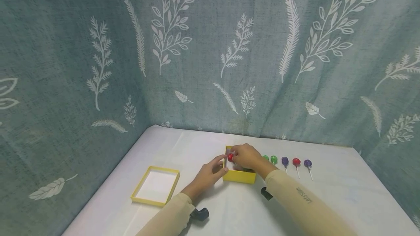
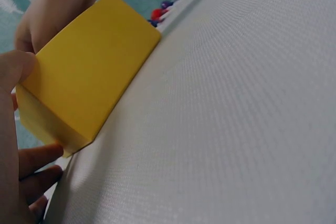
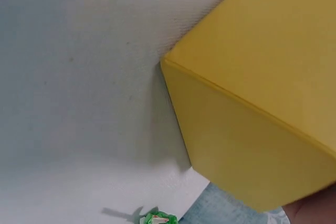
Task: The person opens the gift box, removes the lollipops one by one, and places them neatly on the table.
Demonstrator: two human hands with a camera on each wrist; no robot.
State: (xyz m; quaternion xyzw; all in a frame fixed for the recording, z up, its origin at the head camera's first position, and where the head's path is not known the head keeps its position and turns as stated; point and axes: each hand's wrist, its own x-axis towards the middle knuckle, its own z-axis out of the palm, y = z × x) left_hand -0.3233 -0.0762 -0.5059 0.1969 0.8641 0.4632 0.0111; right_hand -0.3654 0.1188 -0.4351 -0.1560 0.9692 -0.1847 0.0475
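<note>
An open-topped yellow box (image 1: 238,176) stands on the white table. My left hand (image 1: 206,175) holds its near left corner; the thumb (image 2: 21,69) lies on the front face, and other fingers touch the left side. Over the box, my right hand (image 1: 247,156) pinches a red lollipop (image 1: 230,157) inside the left part. Its stick and much of the box's inside are hidden by the hand. In the right wrist view the box walls (image 3: 252,145) hide most of that hand.
Right of the box lies a row of lollipops: green (image 1: 273,160), purple (image 1: 284,161), red (image 1: 296,162) and purple (image 1: 307,163), among others. A yellow-rimmed box lid (image 1: 178,177) lies to the left. A patterned curtain (image 1: 210,65) hangs behind the table.
</note>
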